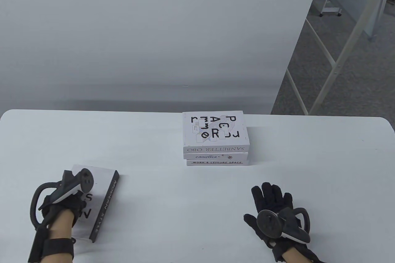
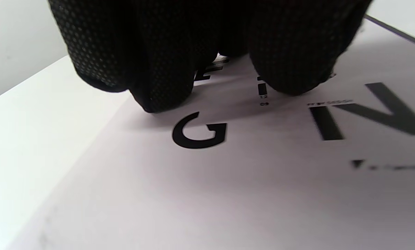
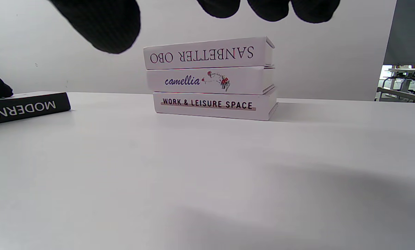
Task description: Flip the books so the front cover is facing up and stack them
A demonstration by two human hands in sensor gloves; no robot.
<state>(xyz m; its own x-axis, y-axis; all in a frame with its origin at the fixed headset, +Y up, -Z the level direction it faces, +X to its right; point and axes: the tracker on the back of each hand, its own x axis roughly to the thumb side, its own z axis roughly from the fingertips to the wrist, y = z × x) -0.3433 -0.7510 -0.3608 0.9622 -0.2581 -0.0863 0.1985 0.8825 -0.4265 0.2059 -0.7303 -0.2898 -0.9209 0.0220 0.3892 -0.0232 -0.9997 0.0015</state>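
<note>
Left hand point(image 1: 63, 206) rests its fingers point(image 2: 158, 69) on the black-spined book point(image 1: 103, 201); whether they grip it is unclear. Right hand point(image 1: 274, 213) hovers spread open, empty, with the three-book stack point(image 1: 216, 139) well beyond its fingertips.

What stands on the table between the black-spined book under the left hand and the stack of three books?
Nothing visible: only bare table lies between the black-spined book and the stack.

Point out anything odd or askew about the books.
The top book of the stack has its spine text upside down against the two below. The dark-spined book lies apart, angled, under the left hand.
</note>
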